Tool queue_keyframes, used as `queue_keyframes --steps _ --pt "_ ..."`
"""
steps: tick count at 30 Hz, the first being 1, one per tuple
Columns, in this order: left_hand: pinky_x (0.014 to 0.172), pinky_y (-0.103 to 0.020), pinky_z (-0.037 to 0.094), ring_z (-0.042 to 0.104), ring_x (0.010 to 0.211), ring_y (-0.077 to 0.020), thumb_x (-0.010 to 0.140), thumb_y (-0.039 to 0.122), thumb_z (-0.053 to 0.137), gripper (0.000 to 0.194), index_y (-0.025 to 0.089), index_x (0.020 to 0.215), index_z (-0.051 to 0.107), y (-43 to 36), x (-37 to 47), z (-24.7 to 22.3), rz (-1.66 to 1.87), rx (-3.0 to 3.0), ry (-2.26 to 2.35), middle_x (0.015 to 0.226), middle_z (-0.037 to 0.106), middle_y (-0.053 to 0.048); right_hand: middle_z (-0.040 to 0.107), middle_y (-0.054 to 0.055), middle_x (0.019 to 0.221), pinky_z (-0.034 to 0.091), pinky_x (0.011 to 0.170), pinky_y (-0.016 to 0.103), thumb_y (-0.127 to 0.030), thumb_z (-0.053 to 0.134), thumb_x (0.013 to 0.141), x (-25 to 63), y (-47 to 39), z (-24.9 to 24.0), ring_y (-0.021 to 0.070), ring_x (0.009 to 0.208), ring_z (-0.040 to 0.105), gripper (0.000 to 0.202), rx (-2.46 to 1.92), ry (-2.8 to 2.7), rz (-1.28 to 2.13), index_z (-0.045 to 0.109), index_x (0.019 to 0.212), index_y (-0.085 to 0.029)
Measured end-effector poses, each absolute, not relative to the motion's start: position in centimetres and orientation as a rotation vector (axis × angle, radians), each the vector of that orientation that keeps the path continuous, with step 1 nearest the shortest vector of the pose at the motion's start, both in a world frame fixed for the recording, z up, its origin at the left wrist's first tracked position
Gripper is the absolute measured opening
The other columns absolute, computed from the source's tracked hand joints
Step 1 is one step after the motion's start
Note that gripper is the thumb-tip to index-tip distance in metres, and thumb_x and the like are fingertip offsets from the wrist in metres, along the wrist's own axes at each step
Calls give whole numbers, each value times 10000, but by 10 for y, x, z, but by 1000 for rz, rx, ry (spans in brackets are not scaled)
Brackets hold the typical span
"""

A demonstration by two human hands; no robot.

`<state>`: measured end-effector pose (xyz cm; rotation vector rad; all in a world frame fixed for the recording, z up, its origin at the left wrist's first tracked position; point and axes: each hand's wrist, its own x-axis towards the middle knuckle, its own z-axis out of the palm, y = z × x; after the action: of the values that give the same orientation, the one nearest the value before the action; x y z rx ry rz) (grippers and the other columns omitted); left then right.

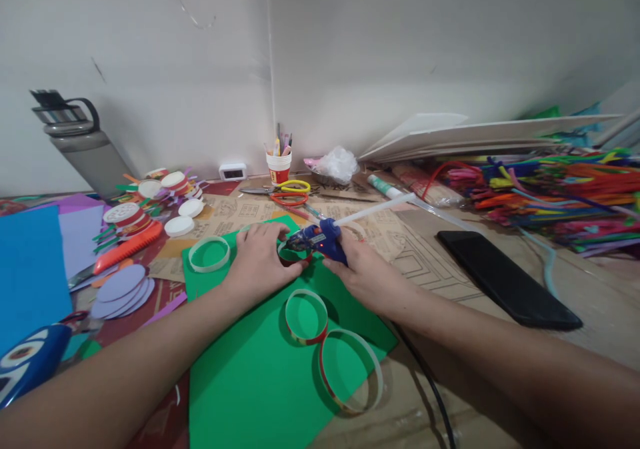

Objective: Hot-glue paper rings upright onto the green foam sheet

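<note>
My right hand (357,266) grips a blue hot glue gun (320,237), a long white glue stick (375,208) poking out of its back and its red light lit. The gun's nozzle points left, over a paper-cup ring (291,254) on a green foam sheet (240,382). Fingers and thumb of my left hand (263,256) curl round that ring, partly hiding it. More rings lie on the sheet: one (209,254) left of my left hand, another (307,316) nearer me, and a larger one (350,371) overhanging the sheet's right edge.
A black phone (507,277) lies right, below a heap of pipe cleaners (560,192). Scissors (290,192) and a cup of pens (279,166) stand behind. At left are a box cutter (127,246), purple discs (123,291) and a bottle (85,146). A black cable (433,382) trails toward me.
</note>
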<state>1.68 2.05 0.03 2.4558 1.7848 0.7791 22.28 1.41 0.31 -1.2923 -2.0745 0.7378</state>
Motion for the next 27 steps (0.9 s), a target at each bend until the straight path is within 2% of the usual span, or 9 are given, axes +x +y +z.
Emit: queue_keyframes --steps 7,17,23,27 --pt "911 -479 388 583 1068 -309 745 527 691 473 215 1081 574 20 16 0 793 2458 1777 1088 670 -71 636 120 1275 463 975 441 -207 542 889 223 14 2 290 1190 587 463 -1270 -2048 711 468 1346 -228" --pt "904 -482 394 581 1074 -318 742 524 688 470 211 1076 583 20 16 2 760 2452 1781 1099 669 -75 668 161 1191 479 920 462 -220 537 893 222 13 6 306 1092 628 423 -1334 -2097 766 480 1308 -163" --pt "912 -477 388 584 1069 -311 744 540 688 474 223 1079 578 20 17 1 786 2444 1786 1086 672 -74 636 128 1270 483 957 442 -205 546 881 224 15 4 290 1173 598 474 -1251 -2049 721 458 1347 -218" --pt "912 -471 389 584 1067 -313 723 540 708 468 222 1044 585 21 17 0 790 2453 1795 1073 668 -71 651 114 1234 480 971 463 -219 559 887 224 13 7 293 1148 605 380 -1256 -1997 735 512 1264 -234"
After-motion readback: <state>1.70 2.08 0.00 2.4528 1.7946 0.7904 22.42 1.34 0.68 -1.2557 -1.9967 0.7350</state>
